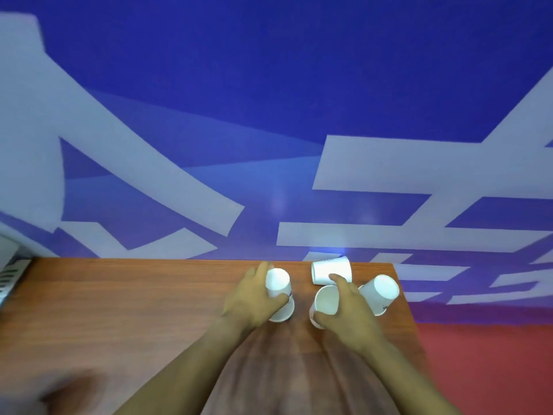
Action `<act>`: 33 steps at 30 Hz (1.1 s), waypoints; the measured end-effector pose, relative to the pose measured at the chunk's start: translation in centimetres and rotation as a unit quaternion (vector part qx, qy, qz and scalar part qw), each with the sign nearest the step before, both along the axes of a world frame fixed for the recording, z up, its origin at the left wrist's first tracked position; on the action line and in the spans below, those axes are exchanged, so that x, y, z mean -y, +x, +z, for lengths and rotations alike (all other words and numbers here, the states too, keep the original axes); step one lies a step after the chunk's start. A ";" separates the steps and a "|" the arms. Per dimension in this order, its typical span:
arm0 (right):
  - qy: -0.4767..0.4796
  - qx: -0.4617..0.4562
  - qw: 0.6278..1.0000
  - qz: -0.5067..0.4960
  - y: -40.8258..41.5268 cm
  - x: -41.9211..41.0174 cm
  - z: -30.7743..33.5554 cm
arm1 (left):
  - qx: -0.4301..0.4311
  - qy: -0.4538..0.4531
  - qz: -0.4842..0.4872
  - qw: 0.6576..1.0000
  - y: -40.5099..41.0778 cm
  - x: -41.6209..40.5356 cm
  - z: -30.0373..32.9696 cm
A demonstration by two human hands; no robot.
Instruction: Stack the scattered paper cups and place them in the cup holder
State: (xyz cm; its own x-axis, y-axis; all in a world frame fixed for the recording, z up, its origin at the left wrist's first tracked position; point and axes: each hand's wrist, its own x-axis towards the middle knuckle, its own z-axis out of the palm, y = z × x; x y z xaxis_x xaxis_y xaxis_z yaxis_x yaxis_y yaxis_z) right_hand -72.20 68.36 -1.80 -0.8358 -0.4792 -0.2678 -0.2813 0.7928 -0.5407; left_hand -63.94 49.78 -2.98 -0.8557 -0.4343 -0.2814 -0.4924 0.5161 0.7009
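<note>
Four white paper cups noted on brown wooden surface (119,310), all toward its far right corner.

Left hand (251,301): grip curled round inverted cup (279,290), thumb across near side, fingers behind far side. Cup standing base-up on the surface, left of the other three.

Right hand (348,313): grip pinching upright cup (326,302), thumb at near wall, index finger over far rim. Mouth open toward camera. Whether lifted or resting on the surface: cannot tell.

Third cup (330,269) lying on its side at far edge of the surface, just beyond the right index fingertip, mouth toward the right. Faint print visible on wall, illegible.

Fourth cup (378,293) base-up and tilted, just right of the right hand, near the right edge of the surface.

Blue wall (269,85) with large pale lettering behind. Red floor (484,369) to the right. White slotted object (9,274) at far left edge, partly out of frame, not identifiable.
</note>
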 end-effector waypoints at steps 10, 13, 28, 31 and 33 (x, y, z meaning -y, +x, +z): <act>-0.015 -0.037 0.998 0.042 10.2 3.6 6.3 | -0.097 -0.006 0.073 0.993 15.2 4.9 6.9; -0.032 -0.038 0.998 0.047 13.5 5.4 7.5 | -0.102 -0.030 0.067 0.992 19.4 6.8 8.0; -0.034 -0.082 0.995 0.035 32.3 21.6 11.1 | -0.129 -0.028 0.024 0.991 38.8 24.4 10.6; -0.036 -0.092 0.994 0.053 33.9 24.0 11.8 | -0.126 -0.035 0.041 0.991 40.7 26.0 10.7; -0.038 -0.100 0.992 0.067 34.3 25.4 12.2 | -0.134 -0.045 0.052 0.989 41.5 26.9 10.4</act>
State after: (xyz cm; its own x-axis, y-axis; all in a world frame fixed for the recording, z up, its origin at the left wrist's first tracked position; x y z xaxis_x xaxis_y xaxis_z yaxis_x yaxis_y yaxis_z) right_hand -37.85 42.96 10.39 -0.7963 -0.6018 -0.0616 -0.4891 0.7004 -0.5198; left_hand -22.43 22.89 7.45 -0.8434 -0.5373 -0.0071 -0.3497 0.5389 0.7663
